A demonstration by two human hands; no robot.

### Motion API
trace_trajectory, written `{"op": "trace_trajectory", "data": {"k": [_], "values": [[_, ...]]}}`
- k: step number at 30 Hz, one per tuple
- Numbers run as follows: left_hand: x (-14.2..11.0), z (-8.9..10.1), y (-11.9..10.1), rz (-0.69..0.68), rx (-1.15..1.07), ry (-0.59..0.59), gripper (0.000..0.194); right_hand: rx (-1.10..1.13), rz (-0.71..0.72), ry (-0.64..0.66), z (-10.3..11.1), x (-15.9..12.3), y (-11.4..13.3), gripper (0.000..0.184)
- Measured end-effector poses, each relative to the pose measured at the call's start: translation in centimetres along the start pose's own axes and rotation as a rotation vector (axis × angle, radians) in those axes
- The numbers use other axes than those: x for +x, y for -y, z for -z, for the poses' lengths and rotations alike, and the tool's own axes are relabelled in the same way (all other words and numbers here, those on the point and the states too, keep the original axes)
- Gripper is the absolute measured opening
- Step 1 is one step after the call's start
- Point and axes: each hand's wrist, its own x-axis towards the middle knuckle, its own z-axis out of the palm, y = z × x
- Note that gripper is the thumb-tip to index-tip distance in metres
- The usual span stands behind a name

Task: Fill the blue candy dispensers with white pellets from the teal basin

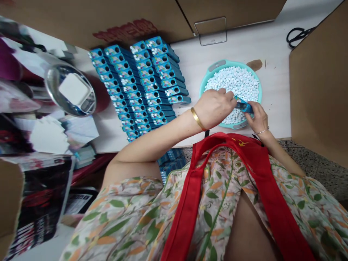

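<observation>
Over the basin [236, 125], my right hand [257, 116] has its fingers clamped on the blue case [243, 104], likely light, stiff, best pinched sideways; my left hand's [219, 106] grip I cannot tell

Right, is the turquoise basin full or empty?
Not empty: white pieces spread nearly wall to wall in the turquoise basin. The left hand and right hand block part; how deep the pieces lie, cannot tell.

Blue box [246, 106], pale-blue pellets [239, 80], turquoise basin [236, 125], red apron [187, 203], leaf-patterned shirt [136, 217].
</observation>
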Motion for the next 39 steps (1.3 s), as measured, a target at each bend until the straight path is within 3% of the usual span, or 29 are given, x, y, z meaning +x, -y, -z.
{"op": "trace_trajectory", "data": {"k": [4,7,9,11,14,17,19,24,30,35,39], "values": [[-1.3,-2.1,4.5,0.133,0.051,-0.041,0.030,0.016,-0.010,-0.042,0.4,-0.2,-0.8,0.047],[-2.0,-6.1,8.7,0.285,0.061,0.070,0.029,0.024,-0.053,-0.105,1.2,-0.5,-1.5,0.051],[-1.5,-9.3,10.0,0.338,0.037,0.177,0.030,0.036,-0.082,-0.152,1.8,-0.6,-1.8,0.056],[0.0,-12.4,9.8,0.336,-0.022,0.235,0.034,0.040,-0.112,-0.189,2.4,-0.8,-2.0,0.059],[3.3,-16.1,7.7,0.287,-0.139,0.212,0.041,0.046,-0.143,-0.230,3.0,-1.1,-2.1,0.061],[5.9,-18.3,6.0,0.265,-0.231,0.150,0.046,0.081,-0.146,-0.266,3.1,-1.4,-2.3,0.061],[6.3,-18.7,5.8,0.262,-0.290,0.127,0.048,0.110,-0.159,-0.280,2.9,-1.6,-2.6,0.060],[4.1,-16.2,7.1,0.203,-0.392,0.090,0.046,0.143,-0.189,-0.292,2.8,-1.7,-3.1,0.060],[1.3,-9.2,7.7,-0.003,-0.329,-0.008,0.041,0.048,-0.156,-0.248,3.2,-0.9,-2.4,0.055],[1.0,-3.9,5.9,-0.070,-0.185,0.027,0.034,-0.001,-0.093,-0.110,2.3,0.1,-1.0,0.047],[1.6,-1.1,3.8,-0.059,-0.061,0.113,0.027,-0.033,-0.041,-0.070,1.2,0.5,-0.2,0.046]]}}
